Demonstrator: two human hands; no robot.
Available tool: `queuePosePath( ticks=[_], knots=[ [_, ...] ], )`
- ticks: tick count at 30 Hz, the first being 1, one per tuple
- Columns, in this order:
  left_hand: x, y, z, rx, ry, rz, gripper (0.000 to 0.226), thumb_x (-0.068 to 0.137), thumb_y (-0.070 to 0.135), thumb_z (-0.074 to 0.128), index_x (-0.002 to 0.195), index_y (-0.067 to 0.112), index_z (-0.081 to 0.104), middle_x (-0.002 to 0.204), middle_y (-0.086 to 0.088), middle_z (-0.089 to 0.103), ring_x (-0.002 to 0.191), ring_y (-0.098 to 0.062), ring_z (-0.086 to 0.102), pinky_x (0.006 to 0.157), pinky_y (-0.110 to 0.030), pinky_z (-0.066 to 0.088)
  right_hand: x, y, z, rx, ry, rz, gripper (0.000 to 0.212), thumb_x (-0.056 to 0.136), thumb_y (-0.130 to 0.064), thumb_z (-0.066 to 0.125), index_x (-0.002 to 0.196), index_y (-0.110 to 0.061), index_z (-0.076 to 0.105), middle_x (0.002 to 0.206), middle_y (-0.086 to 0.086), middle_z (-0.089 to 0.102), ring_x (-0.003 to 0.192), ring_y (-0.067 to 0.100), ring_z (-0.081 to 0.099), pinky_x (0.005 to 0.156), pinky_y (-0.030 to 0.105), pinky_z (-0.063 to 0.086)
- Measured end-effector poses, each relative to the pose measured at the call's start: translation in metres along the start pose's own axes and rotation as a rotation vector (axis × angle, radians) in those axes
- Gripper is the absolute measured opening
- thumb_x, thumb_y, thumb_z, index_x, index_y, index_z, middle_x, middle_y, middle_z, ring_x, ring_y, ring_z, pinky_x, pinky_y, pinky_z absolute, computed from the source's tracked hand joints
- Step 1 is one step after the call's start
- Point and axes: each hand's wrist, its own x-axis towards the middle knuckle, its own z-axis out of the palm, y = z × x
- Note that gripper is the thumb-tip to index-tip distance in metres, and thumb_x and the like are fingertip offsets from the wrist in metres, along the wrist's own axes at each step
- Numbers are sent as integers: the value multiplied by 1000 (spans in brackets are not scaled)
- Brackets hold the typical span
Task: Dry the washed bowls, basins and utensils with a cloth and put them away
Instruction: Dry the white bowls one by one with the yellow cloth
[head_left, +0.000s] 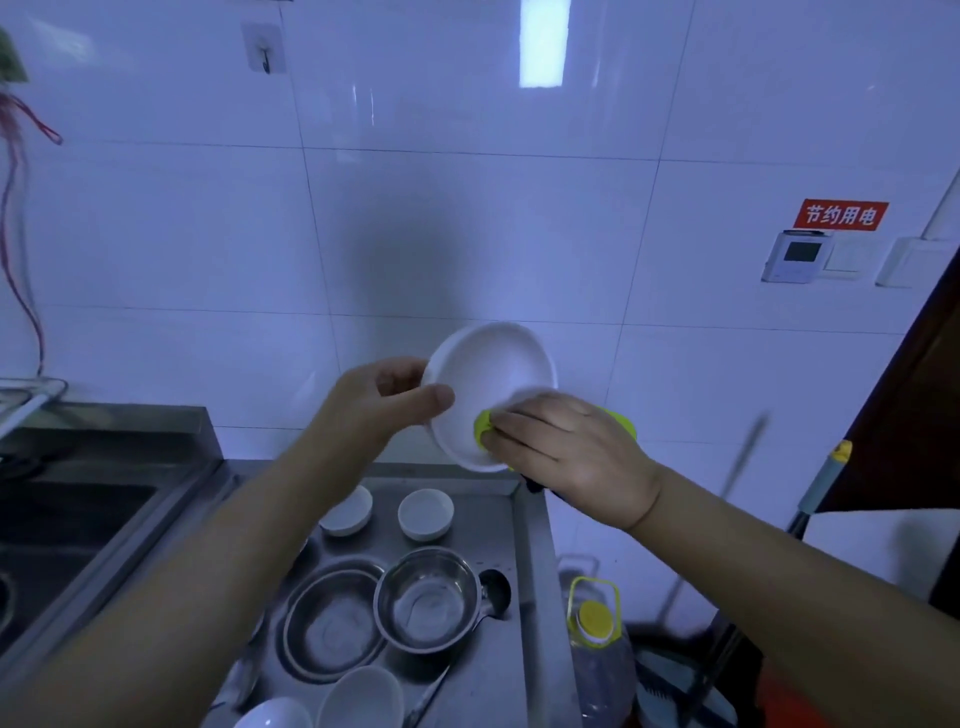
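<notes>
red sign (840, 214) | wall, above switch panel | reads "节约用电"

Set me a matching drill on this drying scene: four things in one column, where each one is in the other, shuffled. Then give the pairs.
1 raised white bowl
2 green cloth
3 deep steel basin
4 yellow-capped bottle

A below, right of the counter
B held by the right hand against the bowl's inside
C gripped at its rim by the left hand
D standing on the counter

Pairs: 1-C, 2-B, 3-D, 4-A.
</notes>
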Motion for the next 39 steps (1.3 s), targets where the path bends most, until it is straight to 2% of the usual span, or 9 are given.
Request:
queuePosePath(
  ticks=[4, 8, 16, 18, 20, 25, 31, 36, 39],
  knots=[
    [-16, -15, 30, -260, 91, 10, 31, 67, 0, 74, 93, 15, 65, 79, 6, 74, 75, -2, 68, 64, -13, 51, 6, -30, 4, 116, 89, 306, 27, 95, -3, 46, 114, -4, 65, 111, 10, 66, 95, 29, 59, 87, 37, 47],
    [-23, -19, 38, -248, 136, 51, 22, 71, 0, 71, 89, 11, 66, 74, 3, 73, 71, -6, 68, 62, -16, 52, 8, -57, 7, 253, 157, 433, 30, 98, -7, 39, 125, -12, 52, 114, 8, 64, 96, 26, 57, 89, 30, 45],
    [-10, -1, 0, 142, -164, -36, 37, 56, 25, 78, 92, 19, 70, 84, -3, 74, 76, -12, 70, 68, -25, 57, -23, -21, 7, -13, 0, -15, 15, 91, -3, 61, 105, -4, 68, 103, 14, 69, 95, 29, 61, 94, 36, 46],
    [-15, -7, 8, 7, -104, -22, 39, 64, 11, 82, 98, 21, 68, 88, 4, 75, 82, -9, 70, 68, -21, 55, -25, -26, 8, -46, 42, 121, 16, 91, -4, 61, 102, -5, 72, 102, 12, 69, 95, 27, 59, 92, 34, 44],
    [-21, -20, 20, -98, -22, 8, 49, 59, 16, 84, 103, 25, 65, 94, 7, 74, 89, -9, 70, 71, -20, 54, -22, -39, 11, 3, 78, 291, 19, 91, -5, 60, 105, -7, 72, 105, 8, 68, 95, 26, 57, 87, 34, 46],
    [-24, -32, 31, -225, 93, -30, 42, 61, 16, 82, 100, 20, 67, 91, 3, 75, 85, -10, 70, 69, -19, 52, -10, -71, 12, 203, 141, 480, 38, 104, -18, 30, 117, -9, 64, 112, 1, 58, 94, 24, 55, 82, 32, 46],
    [-24, -32, 20, -232, 19, -173, 38, 60, 10, 81, 95, 11, 68, 86, -5, 75, 81, -16, 69, 70, -20, 54, -15, -70, 10, 201, -45, 414, 33, 99, -14, 34, 123, -15, 56, 115, 5, 61, 98, 27, 57, 86, 34, 44],
    [-25, -28, 6, -213, -5, -176, 38, 62, 1, 77, 97, 9, 67, 81, -4, 74, 74, -15, 70, 65, -19, 54, -14, -54, -8, -95, -247, 337, 44, 76, -10, 54, 117, -22, 63, 117, -1, 62, 108, 25, 49, 95, 39, 32],
    [-28, -33, 5, -237, -8, -194, 42, 57, 6, 76, 98, 9, 67, 84, -6, 74, 76, -16, 70, 65, -19, 54, -12, -49, -17, -27, -376, 374, 51, 73, -15, 46, 121, -22, 61, 118, 0, 59, 96, 25, 43, 83, 37, 32]
  ],
)
